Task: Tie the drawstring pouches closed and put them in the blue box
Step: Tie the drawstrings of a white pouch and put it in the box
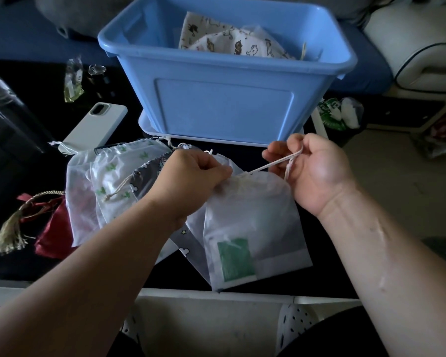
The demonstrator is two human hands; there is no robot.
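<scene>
At frame centre the left hand [191, 173] pinches the gathered neck of a sheer white pouch [255, 222], while the right hand [312, 171] grips its drawstring [268, 165] in curled fingers, the cord taut between them. The blue box [224, 99] stands just above, holding printed pouches [232, 42]; loose pouches [113, 176] lie at left on the worktop [16, 269]

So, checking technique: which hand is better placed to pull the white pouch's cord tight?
Likely the right hand: it grips the cord, while the left hand pinches the neck of the pouch.
</scene>
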